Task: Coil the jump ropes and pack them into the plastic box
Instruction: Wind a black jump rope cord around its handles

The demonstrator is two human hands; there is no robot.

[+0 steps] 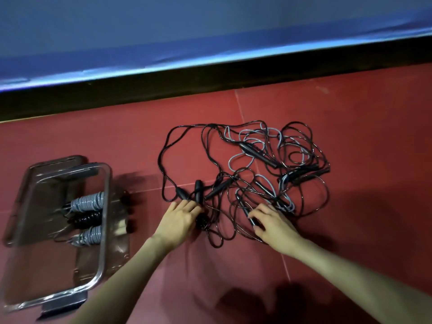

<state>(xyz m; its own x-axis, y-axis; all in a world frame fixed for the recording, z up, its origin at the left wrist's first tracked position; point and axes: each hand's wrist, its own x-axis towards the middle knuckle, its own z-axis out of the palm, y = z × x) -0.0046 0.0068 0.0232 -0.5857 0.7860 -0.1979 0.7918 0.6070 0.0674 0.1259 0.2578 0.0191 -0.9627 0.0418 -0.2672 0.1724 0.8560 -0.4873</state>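
Because both hands, left hand (pixel 181 218) and right hand (pixel 272 222), curl fingers on black handles (pixel 249 215) within the tangled ropes (pixel 257 171), lifting may tighten knots.

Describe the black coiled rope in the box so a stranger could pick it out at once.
Start at the clear plastic box on the red floor, left of the tangled rope pile. Three coiled ropes lie in a row inside it. The black coiled rope is the middle one, dark between two grey coils.
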